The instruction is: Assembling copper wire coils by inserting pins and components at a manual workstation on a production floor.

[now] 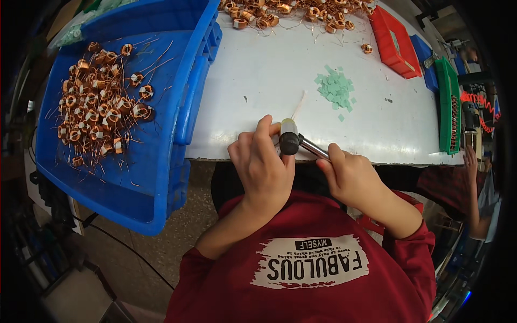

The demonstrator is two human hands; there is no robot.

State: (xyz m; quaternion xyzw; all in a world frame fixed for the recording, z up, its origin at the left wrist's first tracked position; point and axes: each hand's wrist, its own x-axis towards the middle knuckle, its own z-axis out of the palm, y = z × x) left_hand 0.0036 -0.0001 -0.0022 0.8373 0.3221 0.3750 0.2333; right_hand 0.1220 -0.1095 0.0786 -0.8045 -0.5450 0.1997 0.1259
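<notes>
My right hand [351, 175] grips the metal handle of a small mallet [291, 139] with a black and cream head, held at the near edge of the white table [258, 70]. My left hand [264, 164] is closed just left of the mallet head; what it holds is hidden under the fingers. A thin pale stick [299, 105] pokes out beyond the mallet head. Both hands sit side by side above my red sweatshirt.
A big blue crate [161, 177] on the left holds several copper wire coils [94, 99]. More coils [291, 13] lie at the table's far edge. Small green paper squares [336, 89] lie mid-table. Red [396, 43], blue and green trays [447, 107] stand right. Another person's arm [476, 188] is at far right.
</notes>
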